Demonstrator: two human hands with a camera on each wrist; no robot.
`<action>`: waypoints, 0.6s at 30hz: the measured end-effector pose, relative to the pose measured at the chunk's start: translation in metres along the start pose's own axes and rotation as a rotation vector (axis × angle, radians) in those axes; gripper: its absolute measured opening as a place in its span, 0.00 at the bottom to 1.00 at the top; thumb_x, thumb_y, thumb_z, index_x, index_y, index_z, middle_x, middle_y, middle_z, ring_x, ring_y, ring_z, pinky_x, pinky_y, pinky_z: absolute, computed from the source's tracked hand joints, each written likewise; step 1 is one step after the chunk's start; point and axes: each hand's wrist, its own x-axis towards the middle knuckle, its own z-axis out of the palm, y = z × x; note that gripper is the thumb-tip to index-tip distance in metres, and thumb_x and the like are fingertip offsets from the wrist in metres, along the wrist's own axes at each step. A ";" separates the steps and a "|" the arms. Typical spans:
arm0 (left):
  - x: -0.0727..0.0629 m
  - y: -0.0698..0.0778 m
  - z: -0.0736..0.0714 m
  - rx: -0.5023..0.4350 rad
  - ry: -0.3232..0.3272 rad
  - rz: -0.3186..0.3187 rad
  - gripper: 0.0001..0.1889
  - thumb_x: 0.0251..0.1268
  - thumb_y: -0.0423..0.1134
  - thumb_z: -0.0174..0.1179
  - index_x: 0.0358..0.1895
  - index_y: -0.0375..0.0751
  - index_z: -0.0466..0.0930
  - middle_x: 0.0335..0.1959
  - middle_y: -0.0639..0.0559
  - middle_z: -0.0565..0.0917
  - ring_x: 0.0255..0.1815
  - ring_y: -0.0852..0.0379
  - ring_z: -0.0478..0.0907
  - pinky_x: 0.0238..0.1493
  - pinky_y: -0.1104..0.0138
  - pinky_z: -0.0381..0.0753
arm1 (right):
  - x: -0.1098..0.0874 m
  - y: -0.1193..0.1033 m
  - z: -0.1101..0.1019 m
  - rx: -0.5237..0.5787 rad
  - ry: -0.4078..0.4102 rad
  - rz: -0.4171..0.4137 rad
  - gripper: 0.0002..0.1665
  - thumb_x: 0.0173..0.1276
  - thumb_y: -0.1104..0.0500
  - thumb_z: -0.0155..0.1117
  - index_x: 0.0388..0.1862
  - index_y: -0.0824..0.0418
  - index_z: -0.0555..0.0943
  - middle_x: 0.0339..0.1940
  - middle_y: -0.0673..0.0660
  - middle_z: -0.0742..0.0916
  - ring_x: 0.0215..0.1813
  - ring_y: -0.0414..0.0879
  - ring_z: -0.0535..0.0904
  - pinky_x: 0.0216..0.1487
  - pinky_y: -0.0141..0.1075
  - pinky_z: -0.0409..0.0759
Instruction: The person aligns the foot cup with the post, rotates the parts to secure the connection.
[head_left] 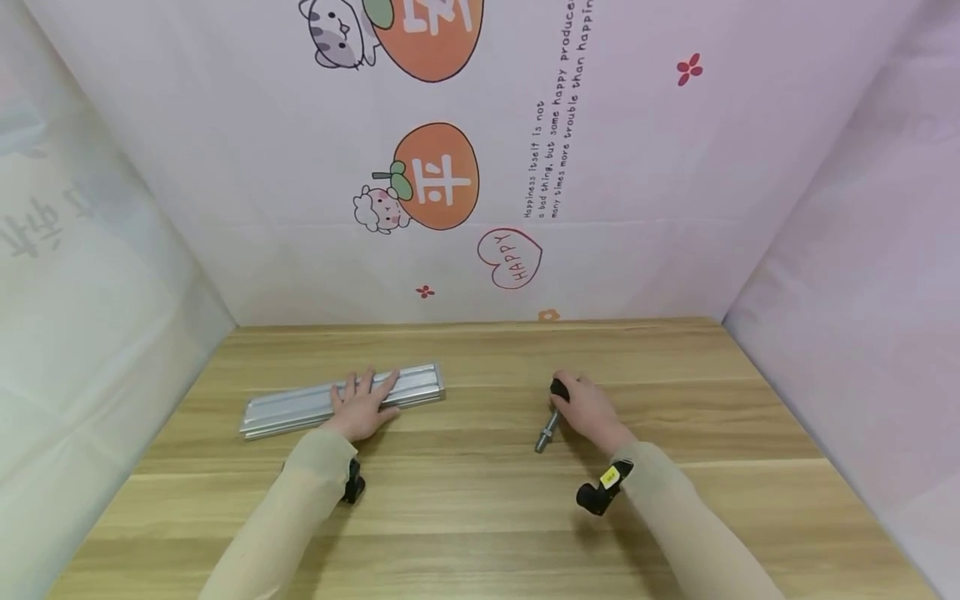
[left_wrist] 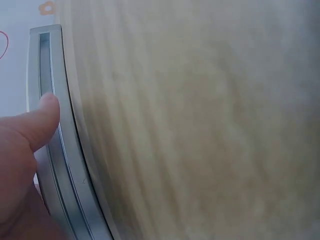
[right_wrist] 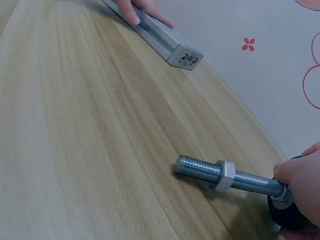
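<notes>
A silver aluminium profile with long grooves lies at a slant on the wooden table, left of centre. My left hand rests over it with the fingers spread across the top. Along its grooved side, the left thumb touches the metal. Two round holes show in the profile's near end in the right wrist view. My right hand grips the black round base of a levelling foot. Its threaded stud points toward the table's left side and carries a hex nut.
The wooden table meets a white printed cloth at the back edge. White cloth sides rise at left and right. A black wrist camera is strapped to the right wrist, another to the left.
</notes>
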 end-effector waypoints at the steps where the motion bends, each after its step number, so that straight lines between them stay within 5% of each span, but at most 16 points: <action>1: 0.000 0.001 0.000 -0.001 0.001 0.002 0.35 0.71 0.51 0.50 0.76 0.49 0.47 0.74 0.29 0.45 0.72 0.26 0.34 0.63 0.29 0.30 | -0.001 0.000 -0.001 0.009 0.000 -0.001 0.23 0.71 0.55 0.56 0.62 0.60 0.71 0.45 0.68 0.80 0.40 0.57 0.79 0.40 0.50 0.79; 6: 0.002 0.000 0.001 0.000 0.028 0.021 0.34 0.70 0.48 0.52 0.75 0.51 0.50 0.73 0.29 0.48 0.72 0.25 0.38 0.62 0.28 0.33 | -0.007 -0.001 -0.006 0.145 0.024 0.005 0.23 0.71 0.54 0.56 0.62 0.60 0.71 0.45 0.69 0.80 0.38 0.56 0.77 0.38 0.47 0.76; 12: 0.008 -0.012 0.001 0.057 0.099 0.129 0.33 0.65 0.45 0.58 0.73 0.50 0.58 0.68 0.27 0.58 0.68 0.27 0.52 0.64 0.31 0.44 | -0.021 -0.009 -0.011 0.353 0.084 -0.024 0.22 0.72 0.53 0.55 0.61 0.61 0.70 0.52 0.68 0.81 0.51 0.59 0.77 0.48 0.51 0.75; 18: 0.008 -0.010 -0.002 0.053 0.054 0.173 0.33 0.66 0.41 0.58 0.73 0.46 0.57 0.65 0.23 0.59 0.67 0.27 0.53 0.65 0.33 0.44 | -0.036 -0.019 -0.014 0.460 0.090 0.015 0.22 0.73 0.52 0.53 0.62 0.58 0.69 0.54 0.65 0.80 0.49 0.55 0.76 0.44 0.44 0.75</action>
